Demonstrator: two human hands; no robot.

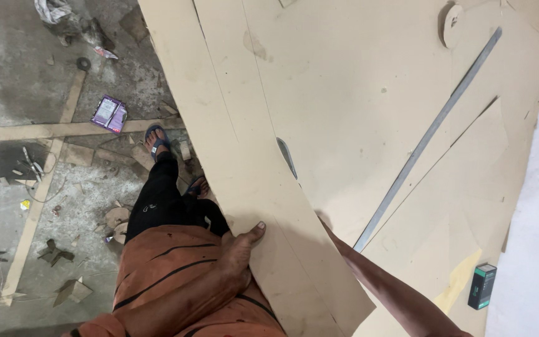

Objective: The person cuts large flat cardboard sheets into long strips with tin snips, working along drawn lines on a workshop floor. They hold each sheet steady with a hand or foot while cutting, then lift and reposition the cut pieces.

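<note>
Your left hand (239, 253) clamps its grip on the board strip's (263, 187) lower-centre edge, steadying it, while your right arm (394, 293) passes beneath, its grip hidden, impossible to tell.

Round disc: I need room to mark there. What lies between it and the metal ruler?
Only bare board between round disc and metal ruler, in the head view.

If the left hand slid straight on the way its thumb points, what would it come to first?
Probably the small dark blade-shaped tool lying on the curved tan fibreboard strip that the left hand grips. Only bare board shows in between, though the exact line is hard to judge. The long grey metal ruler lies further right.
</note>
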